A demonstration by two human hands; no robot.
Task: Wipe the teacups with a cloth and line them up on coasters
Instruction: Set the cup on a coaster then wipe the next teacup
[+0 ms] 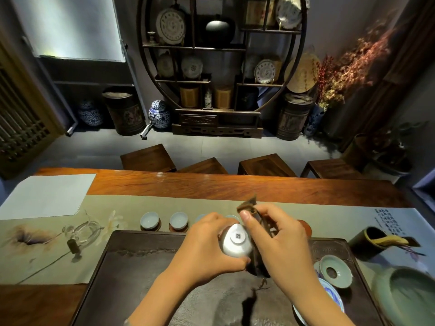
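Dark tray (146, 274) lies open leftward; lidded bowl (335, 270) apparently crowds its right edge.

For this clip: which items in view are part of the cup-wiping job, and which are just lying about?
Part of the job:
- white teacup, held base-up by the left hand
- brown cloth, gripped by the right hand
- cups on coasters
- bare coaster

Lying about:
- glass pitcher
- celadon strainer
- tool holder
- white paper

I see a glossy white glazed teacup (236, 243), a dark brown cloth (255, 245) — soft, creased — a matt dark stone-like tray (141, 262), and a polished reddish wooden table (211, 187).
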